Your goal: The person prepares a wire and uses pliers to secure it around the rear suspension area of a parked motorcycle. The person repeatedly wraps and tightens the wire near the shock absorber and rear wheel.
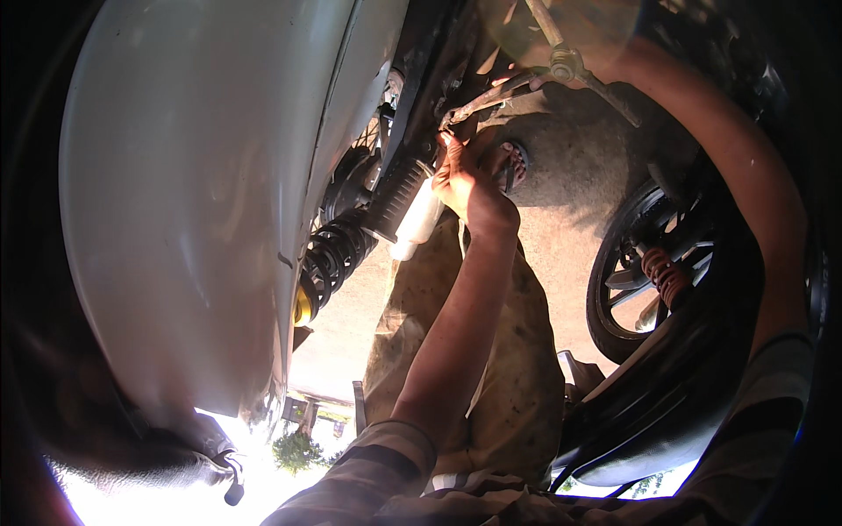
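Note:
My left hand (474, 186) reaches up in the middle, its fingers pinched at the lower edge of a motorcycle. What lies between those fingertips is hidden. Just above them is one end of a metal three-way socket wrench (566, 64), whose other arms point up and to the lower right. My right hand (603, 63) comes round from the right and is closed at the wrench near its hub, partly washed out by glare. Beside my left hand are a black ribbed footrest (399, 198) and a white cylindrical piece (419, 217), whose kind I cannot tell.
The motorcycle's pale body panel (193, 193) fills the left side. Under it sits a black coil-spring shock absorber (335, 254). A second motorcycle stands at right, with a black wheel (605, 298) and a red spring (667, 273). My legs in stained trousers (517, 351) are between them.

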### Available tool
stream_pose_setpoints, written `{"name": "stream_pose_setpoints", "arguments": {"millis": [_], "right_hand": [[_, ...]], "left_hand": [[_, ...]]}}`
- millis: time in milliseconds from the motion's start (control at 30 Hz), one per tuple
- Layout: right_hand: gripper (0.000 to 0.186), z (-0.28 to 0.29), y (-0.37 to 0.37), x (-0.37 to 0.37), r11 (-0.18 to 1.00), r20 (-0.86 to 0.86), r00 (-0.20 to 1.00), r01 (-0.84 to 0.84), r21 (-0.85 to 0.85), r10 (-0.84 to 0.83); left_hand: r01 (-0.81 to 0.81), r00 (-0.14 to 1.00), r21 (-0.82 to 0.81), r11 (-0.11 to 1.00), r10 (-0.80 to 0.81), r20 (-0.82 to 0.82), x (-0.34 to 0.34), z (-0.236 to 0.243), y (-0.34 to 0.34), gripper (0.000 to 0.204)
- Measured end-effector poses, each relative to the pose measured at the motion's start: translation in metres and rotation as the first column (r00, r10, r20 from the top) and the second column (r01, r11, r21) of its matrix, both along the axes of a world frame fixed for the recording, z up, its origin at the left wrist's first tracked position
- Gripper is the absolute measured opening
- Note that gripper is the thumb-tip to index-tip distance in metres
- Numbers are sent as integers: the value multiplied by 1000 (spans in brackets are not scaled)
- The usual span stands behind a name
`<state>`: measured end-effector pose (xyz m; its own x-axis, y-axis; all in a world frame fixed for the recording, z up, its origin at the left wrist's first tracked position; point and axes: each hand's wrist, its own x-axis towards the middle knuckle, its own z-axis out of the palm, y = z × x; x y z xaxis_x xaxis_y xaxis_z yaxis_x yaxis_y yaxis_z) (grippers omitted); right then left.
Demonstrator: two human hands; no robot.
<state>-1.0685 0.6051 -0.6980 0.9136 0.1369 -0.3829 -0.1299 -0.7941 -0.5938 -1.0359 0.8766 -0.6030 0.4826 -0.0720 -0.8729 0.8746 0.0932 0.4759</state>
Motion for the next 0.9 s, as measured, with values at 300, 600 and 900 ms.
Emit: {"name": "stream_pose_setpoints", "arguments": {"millis": [300,600,900], "right_hand": [[41,-7,5,-8,993,-27,999,-18,115,22],[41,24,32,-9,591,-618,746,388,707,249],[43,50,69,-48,143,-800,380,859,491,464]], "left_hand": [[16,998,211,977,-30,60,9,16,-13,56],[-7,991,-74,997,17,129,0,6,-6,37],[-128,975,-447,886,30,-219,-8,-11,-40,13]]}}
